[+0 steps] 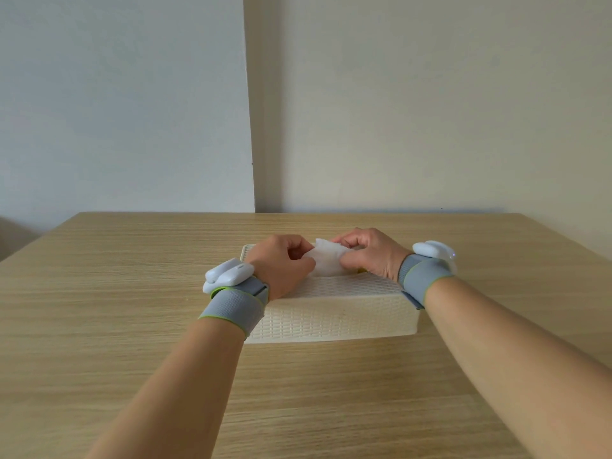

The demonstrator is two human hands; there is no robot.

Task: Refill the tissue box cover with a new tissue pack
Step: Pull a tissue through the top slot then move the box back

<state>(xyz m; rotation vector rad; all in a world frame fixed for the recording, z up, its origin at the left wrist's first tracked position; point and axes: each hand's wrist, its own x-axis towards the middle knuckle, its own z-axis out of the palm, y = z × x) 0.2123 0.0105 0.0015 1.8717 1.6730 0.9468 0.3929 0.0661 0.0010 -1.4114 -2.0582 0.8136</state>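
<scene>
A light wooden table [99, 326] with fine horizontal grain fills the lower half of the frame, its far edge running straight across just below mid-height. Behind it, the upper left holds a pale bluish-white panel [126, 104], and the upper right a cream wall [430, 104]. The two meet at a near-vertical seam slightly left of centre. A dim beige shape shows at the far left edge, too unclear to identify.

Both hands hide cover [331, 313] top opening; tissue [326, 261] base unseen; forearms cut by bottom edge.
</scene>
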